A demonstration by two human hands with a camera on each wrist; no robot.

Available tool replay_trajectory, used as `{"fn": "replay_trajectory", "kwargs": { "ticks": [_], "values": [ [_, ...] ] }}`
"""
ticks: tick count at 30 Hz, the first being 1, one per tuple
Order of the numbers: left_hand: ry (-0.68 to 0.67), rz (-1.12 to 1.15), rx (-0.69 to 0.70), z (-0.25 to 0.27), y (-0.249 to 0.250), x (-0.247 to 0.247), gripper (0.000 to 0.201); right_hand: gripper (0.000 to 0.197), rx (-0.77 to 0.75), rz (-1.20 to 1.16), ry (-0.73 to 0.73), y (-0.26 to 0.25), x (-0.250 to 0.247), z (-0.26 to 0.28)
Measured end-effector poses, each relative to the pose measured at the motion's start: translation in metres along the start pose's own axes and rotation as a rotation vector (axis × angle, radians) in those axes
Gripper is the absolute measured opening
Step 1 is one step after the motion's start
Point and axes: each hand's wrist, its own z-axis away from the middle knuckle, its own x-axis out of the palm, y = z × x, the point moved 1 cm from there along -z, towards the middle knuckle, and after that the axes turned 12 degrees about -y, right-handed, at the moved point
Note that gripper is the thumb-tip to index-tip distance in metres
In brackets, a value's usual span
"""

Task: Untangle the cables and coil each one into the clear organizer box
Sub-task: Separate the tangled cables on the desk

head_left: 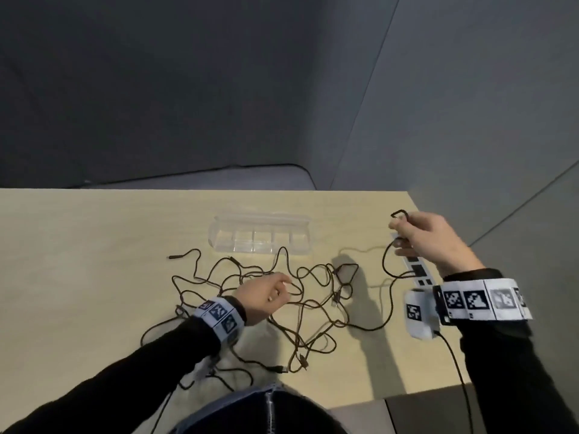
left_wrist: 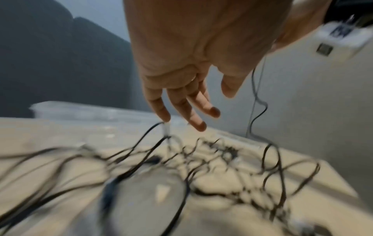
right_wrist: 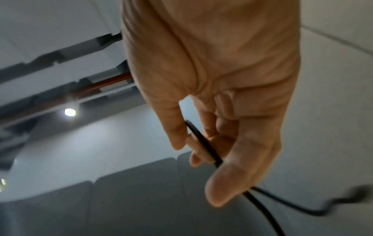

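Observation:
A tangle of thin black cables [head_left: 313, 296] sprawls over the middle of the light wooden table [head_left: 94, 245]. Behind it lies the clear organizer box [head_left: 260, 236], its compartments showing nothing inside. My left hand [head_left: 272, 292] hovers low over the tangle with its fingers loose and straight; one fingertip [left_wrist: 164, 117] touches a cable end, and the thumb stays apart. My right hand [head_left: 416, 233] is raised near the table's right edge and pinches one black cable [head_left: 387, 258] between thumb and fingers [right_wrist: 220, 183], with a small loop sticking out above the hand. That cable [right_wrist: 262, 206] trails down into the tangle.
A white paper strip with black squares [head_left: 418, 270] lies on the table under my right hand. The table's right edge and corner are close to that hand. A grey sofa [head_left: 219, 180] stands behind the table. A wrist camera lead [head_left: 454, 361] hangs off my right wrist.

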Motion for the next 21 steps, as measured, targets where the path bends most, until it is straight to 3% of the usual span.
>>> {"fn": "replay_trajectory", "kwargs": {
  "ticks": [3, 5, 9, 12, 14, 16, 18, 21],
  "values": [
    [-0.006, -0.101, 0.159, -0.015, 0.045, -0.001, 0.046, 0.029, -0.038, -0.253, -0.093, -0.012, 0.025, 0.006],
    [-0.040, -0.108, 0.208, -0.024, 0.067, 0.009, 0.067, 0.033, -0.083, -0.433, -0.101, -0.025, 0.032, 0.012],
    [-0.105, 0.046, 0.125, -0.048, 0.080, 0.038, 0.116, 0.036, -0.283, -0.767, -0.124, -0.052, 0.031, 0.024],
    [-0.107, 0.163, 0.044, -0.060, 0.074, 0.050, 0.134, 0.036, -0.423, -1.002, -0.215, -0.075, 0.022, 0.033],
    [-0.068, 0.259, -0.046, -0.061, 0.075, 0.050, 0.137, 0.035, -0.504, -1.104, -0.281, -0.090, 0.015, 0.041],
    [0.054, 0.361, -0.085, -0.062, 0.076, 0.044, 0.136, 0.036, -0.575, -1.105, -0.303, -0.104, 0.006, 0.049],
    [0.103, 0.418, 0.053, -0.063, 0.080, 0.038, 0.132, 0.036, -0.622, -1.040, -0.300, -0.114, -0.003, 0.059],
    [0.014, 0.412, 0.298, -0.063, 0.096, 0.038, 0.117, 0.035, -0.677, -0.911, -0.254, -0.122, -0.016, 0.067]
  ]
}}
